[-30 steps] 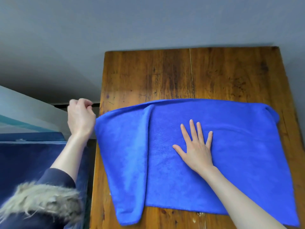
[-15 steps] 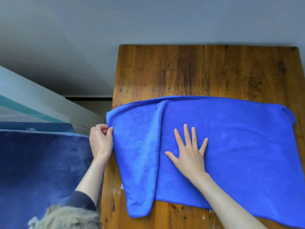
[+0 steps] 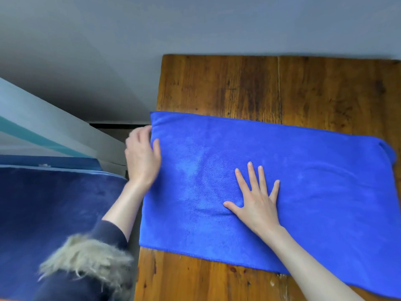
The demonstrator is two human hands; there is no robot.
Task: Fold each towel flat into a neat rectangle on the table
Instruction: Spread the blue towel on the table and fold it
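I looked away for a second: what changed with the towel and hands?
The left hand came from beside the table to the blue towel's left edge and took a grip there; the flap folded over that side is gone. The right hand stayed pressed flat mid-towel on the wooden table.

The wooden table has a dark-stained, worn top with a seam running front to back. It stands against a plain grey wall. To the left, a pale panel with a teal stripe slants past a dark blue plush surface. The lighting is soft and even.
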